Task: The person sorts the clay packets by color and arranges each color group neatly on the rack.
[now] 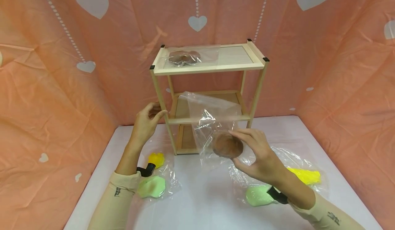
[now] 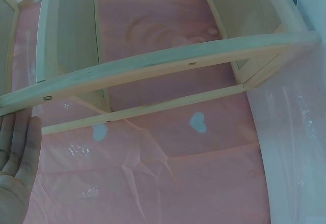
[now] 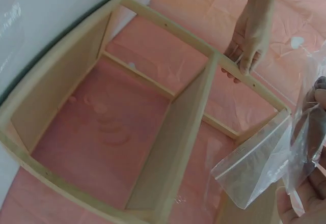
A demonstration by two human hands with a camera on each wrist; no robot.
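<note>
A small three-tier wooden shelf with black corner caps stands upright in the middle. My left hand holds its front left post between thumb and fingers, just above the middle tier. In the left wrist view, part of that hand shows against the post. My right hand pinches a brown, rounded, flattened lump through a clear zip bag. The bag's empty upper part flares up in front of the middle tier. Another bagged brown piece lies on the top tier's left side.
On the white table, bagged yellow and pale green pieces lie at left. More bagged yellow and green pieces lie at right, partly behind my right arm. Pink cloth with hearts hangs behind the shelf.
</note>
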